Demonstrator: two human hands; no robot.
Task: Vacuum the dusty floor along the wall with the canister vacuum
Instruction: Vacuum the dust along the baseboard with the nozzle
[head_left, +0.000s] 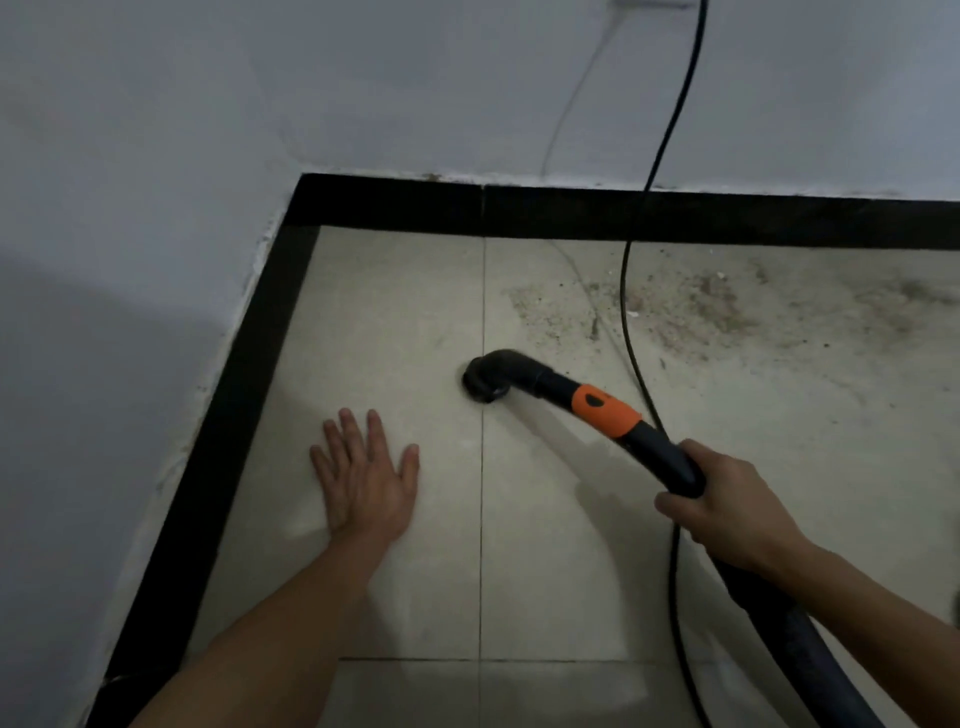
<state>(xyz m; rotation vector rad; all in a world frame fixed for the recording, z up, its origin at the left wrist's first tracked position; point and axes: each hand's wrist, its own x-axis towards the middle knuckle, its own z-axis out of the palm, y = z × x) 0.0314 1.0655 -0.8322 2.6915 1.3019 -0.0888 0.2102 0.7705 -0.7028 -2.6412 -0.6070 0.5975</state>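
L hand (363, 478) lies flat, palm down, on the floor (395, 312), left of centre; fingers straight and a bit spread, thumb out to the right. It holds nothing. Forearm runs back to the near-left edge.

R hand (727, 509) grips the black tube (670, 457) on the right. Fingers are curled round it from the far side, thumb wrapped on the near side. Just beyond the grip sits an orange collar (608, 410), then a black elbow ending in the nozzle (485, 382). Nozzle mouth is down on the tile, abt mid-scene, right on the grout line running near-to-far, far-right of the L hand and apart from it. Behind the R hand the hose (795, 639) goes off to the near-right corner.

Dust (701, 306): grey-brown specks and grit over the far-right tile, btwn nozzle and skirting (675, 218). Tile left of the grout line looks much cleaner.

Black cord (631, 338) hangs down the far wall (363, 93), crosses the skirting and dust, passes under the tube and runs to the near edge. A thin pale wire (566, 119) also hangs on the wall, left of the cord.

Black skirting edges the floor on the far and left sides, meeting at the far-left corner.
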